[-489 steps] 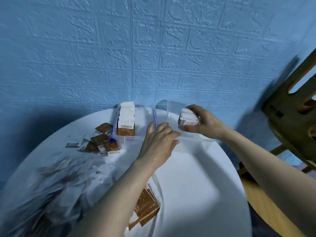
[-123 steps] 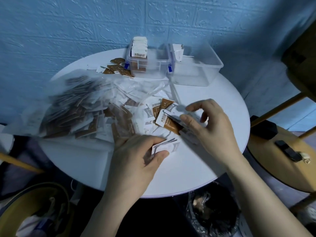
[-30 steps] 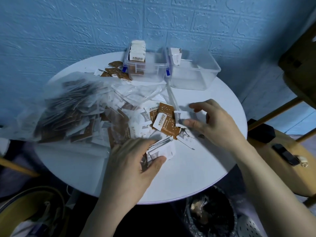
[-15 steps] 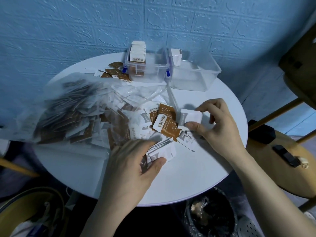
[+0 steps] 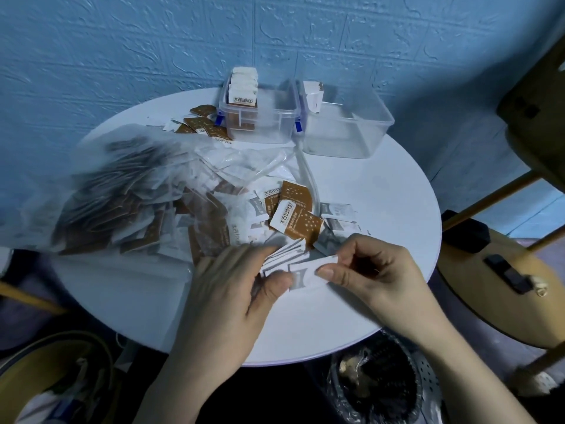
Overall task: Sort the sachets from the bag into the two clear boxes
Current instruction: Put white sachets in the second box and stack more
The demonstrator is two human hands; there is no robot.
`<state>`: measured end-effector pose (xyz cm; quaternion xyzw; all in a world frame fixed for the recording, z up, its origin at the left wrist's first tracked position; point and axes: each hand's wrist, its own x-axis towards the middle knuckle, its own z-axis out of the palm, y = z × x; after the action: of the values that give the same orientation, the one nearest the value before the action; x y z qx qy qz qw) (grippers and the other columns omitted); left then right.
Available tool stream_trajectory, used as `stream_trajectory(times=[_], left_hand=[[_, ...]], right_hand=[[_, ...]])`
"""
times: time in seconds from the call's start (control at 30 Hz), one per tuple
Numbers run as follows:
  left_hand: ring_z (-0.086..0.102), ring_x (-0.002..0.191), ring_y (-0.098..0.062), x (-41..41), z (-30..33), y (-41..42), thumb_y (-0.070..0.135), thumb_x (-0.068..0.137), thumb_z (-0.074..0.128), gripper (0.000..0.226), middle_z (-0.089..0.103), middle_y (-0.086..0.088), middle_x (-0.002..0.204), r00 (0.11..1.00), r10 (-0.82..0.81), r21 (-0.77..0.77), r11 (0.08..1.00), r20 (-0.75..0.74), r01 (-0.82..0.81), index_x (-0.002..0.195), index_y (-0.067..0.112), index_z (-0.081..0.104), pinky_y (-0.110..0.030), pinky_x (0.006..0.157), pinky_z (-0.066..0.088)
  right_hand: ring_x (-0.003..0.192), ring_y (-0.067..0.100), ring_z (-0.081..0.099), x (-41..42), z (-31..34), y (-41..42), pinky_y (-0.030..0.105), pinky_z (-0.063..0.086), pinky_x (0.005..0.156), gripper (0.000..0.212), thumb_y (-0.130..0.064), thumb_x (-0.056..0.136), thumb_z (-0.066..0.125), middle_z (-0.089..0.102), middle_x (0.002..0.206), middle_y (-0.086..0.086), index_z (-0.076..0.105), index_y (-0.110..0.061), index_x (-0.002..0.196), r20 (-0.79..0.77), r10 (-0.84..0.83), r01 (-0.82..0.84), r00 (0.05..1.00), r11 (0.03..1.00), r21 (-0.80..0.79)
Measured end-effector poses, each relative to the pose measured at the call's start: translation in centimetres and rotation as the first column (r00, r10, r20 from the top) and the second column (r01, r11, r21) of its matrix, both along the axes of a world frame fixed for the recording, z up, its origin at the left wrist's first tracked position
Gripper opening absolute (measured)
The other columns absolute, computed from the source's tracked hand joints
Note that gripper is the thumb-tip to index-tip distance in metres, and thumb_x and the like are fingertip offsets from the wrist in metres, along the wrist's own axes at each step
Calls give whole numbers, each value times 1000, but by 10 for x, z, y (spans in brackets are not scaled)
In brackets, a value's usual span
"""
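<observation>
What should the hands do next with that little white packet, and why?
Probably slide the white sachet that the right hand pinches onto the stack held by the left hand. It already touches that stack, and more white sachets lie loose on the table.

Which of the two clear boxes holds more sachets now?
The left clear box, nearer the bag: it holds a standing row of sachets. The right clear box has only a few at its back left corner.
</observation>
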<state>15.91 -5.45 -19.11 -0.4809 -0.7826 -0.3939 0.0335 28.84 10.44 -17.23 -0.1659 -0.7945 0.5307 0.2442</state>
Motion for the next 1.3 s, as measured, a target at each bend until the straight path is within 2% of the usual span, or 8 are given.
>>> stream_trajectory(times=[0.17, 0.3, 0.4, 0.47, 0.63, 0.83, 1.0, 1.3], left_hand=[[56, 102, -10, 0, -1, -2, 63, 82, 49, 54, 62, 15, 109, 1000, -2, -31, 1000, 5, 2, 121, 28, 60, -39, 84, 43], [60, 99, -12, 2, 0, -1, 53, 79, 55, 43, 65, 15, 104, 999, 26, 22, 999, 30, -27, 114, 28, 64, -44, 83, 47], [58, 102, -9, 3, 1, -1, 54, 80, 53, 46, 64, 17, 106, 999, 29, 7, 1000, 32, -29, 117, 30, 63, -39, 87, 44], [57, 102, -7, 3, 1, -1, 54, 79, 54, 45, 64, 18, 107, 999, 32, 3, 999, 30, -32, 117, 32, 63, -35, 87, 41], [57, 99, -5, 3, 1, -2, 56, 79, 54, 42, 64, 19, 106, 999, 35, 6, 999, 38, -36, 114, 34, 61, -31, 85, 42], [56, 99, -4, 3, 2, -1, 55, 78, 55, 41, 63, 21, 106, 998, 27, 37, 999, 54, -29, 113, 33, 61, -39, 85, 48], [53, 97, 0, 4, 2, -1, 55, 79, 54, 40, 63, 22, 106, 999, 35, 27, 999, 37, -36, 112, 34, 61, -31, 83, 43], [52, 97, 1, 4, 2, -1, 55, 79, 54, 41, 62, 23, 106, 999, 30, 35, 999, 35, -32, 113, 34, 61, -32, 83, 43]], right_hand=[[62, 26, 50, -8, 0, -12, 27, 40, 60, 22, -33, 73, 78, 58, 65, 9, 63, -16, 73, -8, 57, -56, 998, 998, 4], [58, 10, 51, -9, 6, 8, 24, 39, 58, 22, -38, 80, 75, 62, 67, 3, 66, -18, 76, -30, -95, 96, 995, 994, 44], [59, 2, 47, -14, 8, 44, 24, 38, 64, 19, -41, 81, 69, 61, 89, -14, 67, -25, 90, 55, -326, 285, 944, 887, 364], [69, -1, 49, -19, 10, 64, 28, 38, 72, 41, -57, 79, 62, 53, 106, -14, 66, -29, 108, 223, -376, 234, 900, 845, 480], [79, 1, 52, -32, 19, 79, 28, 40, 81, 71, -74, 54, 62, 45, 104, -17, 63, -30, 110, 458, -236, 44, 857, 919, 391], [52, 17, 51, -28, 18, 85, 27, 43, 54, 28, -23, 77, 77, 58, 64, 4, 54, -15, 89, 268, -111, 90, 957, 992, 87], [42, 2, 40, -24, 18, 92, 12, 31, 44, 18, 0, 90, 60, 48, 48, -13, 52, -14, 82, 32, -216, 217, 976, 945, -246], [70, 15, 48, -20, 22, 100, 25, 41, 71, 35, -20, 77, 78, 52, 81, 5, 65, -28, 109, 460, -32, 1, 888, 998, 69]])
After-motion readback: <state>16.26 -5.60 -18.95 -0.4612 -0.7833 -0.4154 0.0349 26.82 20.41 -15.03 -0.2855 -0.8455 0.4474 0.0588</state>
